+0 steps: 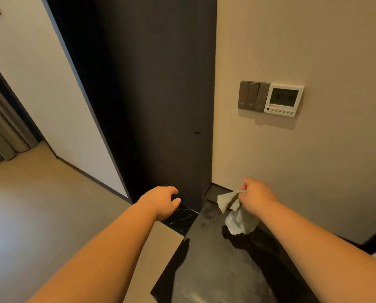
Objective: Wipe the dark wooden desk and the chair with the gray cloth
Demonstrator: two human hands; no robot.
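We hold the gray cloth up over the far end of the dark wooden desk. Our right hand pinches the top edge of the cloth between thumb and fingers. Most of the cloth hangs down in a bunch. Its low tip is near the desk top, but we cannot tell if it touches. Our left hand is just off the far left corner of the desk. Its fingers are loosely curled and hold nothing.

We think the step now is to get the cloth ready and start wiping the desk. A bunched cloth wipes only a thin line. So our left hand could take the other corner, open the cloth out, fold it flat and lay it on the desk. Then we press with a flat palm, start at the far end of the desk, and pull long rows toward us. Each row should go a bit over the last one. The desk top looks shiny with dull smudges, so we should go slow there.

Above the far end of the desk, on the wall, are a gray switch panel and a white thermostat. We should keep the cloth low so it does not bump them. The chair is not in view. We think it comes after the desk.
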